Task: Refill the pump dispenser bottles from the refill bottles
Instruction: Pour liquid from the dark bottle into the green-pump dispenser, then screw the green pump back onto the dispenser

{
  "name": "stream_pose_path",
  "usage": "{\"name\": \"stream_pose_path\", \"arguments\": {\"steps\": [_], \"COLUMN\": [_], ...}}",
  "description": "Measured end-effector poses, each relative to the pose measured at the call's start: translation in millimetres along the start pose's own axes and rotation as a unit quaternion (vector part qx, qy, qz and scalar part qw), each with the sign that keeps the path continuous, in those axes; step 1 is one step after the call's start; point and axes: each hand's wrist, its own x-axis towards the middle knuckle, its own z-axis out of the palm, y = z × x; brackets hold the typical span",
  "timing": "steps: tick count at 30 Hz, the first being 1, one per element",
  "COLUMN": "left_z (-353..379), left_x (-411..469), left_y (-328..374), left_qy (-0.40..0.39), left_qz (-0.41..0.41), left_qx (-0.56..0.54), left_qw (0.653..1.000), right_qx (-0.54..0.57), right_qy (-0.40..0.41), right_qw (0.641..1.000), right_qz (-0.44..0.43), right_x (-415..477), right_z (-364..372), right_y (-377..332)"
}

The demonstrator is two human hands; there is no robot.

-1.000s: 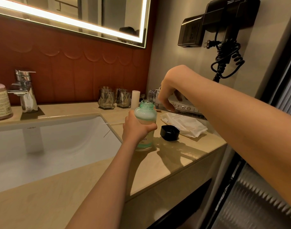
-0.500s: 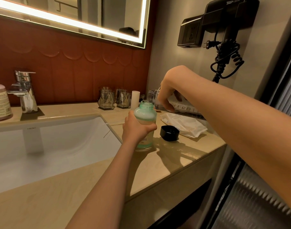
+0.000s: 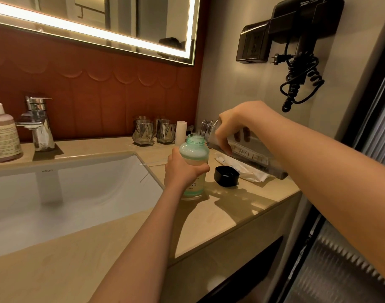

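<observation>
A pale green bottle (image 3: 194,154) stands upright on the beige counter (image 3: 220,217) with its neck uncapped and whitish liquid high inside. My left hand (image 3: 181,170) grips its middle. My right hand (image 3: 235,125) holds a clear refill bottle (image 3: 250,153) tipped almost level, its threaded mouth (image 3: 205,129) just right of and above the green bottle's neck. A black cap (image 3: 226,176) lies on the counter right of the green bottle. A pink pump dispenser bottle (image 3: 2,134) stands at the far left beside the tap.
A white sink basin (image 3: 73,193) fills the left. A chrome tap (image 3: 37,125) stands behind it. Two glass tumblers (image 3: 153,132) and a white tube (image 3: 181,132) sit by the back wall. A white cloth (image 3: 246,170) lies under the refill bottle. A hair dryer (image 3: 300,38) hangs on the right wall.
The refill bottle's mouth has risen slightly and sits a little further right of the green bottle's neck. My left hand keeps its grip.
</observation>
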Motion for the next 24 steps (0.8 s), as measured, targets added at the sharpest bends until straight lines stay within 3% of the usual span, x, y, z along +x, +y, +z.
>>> {"name": "stream_pose_path", "arguments": {"steps": [11,18,24], "left_z": [0.4,0.3,1.0], "left_x": [-0.1,-3.6,-5.3], "left_y": [0.1,1.7,1.9], "left_qy": [0.005,0.008,0.009], "left_qz": [0.004,0.013,0.019], "left_qx": [0.002,0.006,0.006], "left_qw": [1.000,1.000,1.000], "right_qx": [0.211,0.369,0.489], "right_qy": [0.070,0.108,0.175], "right_qw": [0.975,0.923,0.854], "right_qz": [-0.010,-0.005,0.005], "right_x": [2.9,8.7,14.4], "right_z": [36.6,59.1,70.8], "right_y": [17.2,21.5,23.2]}}
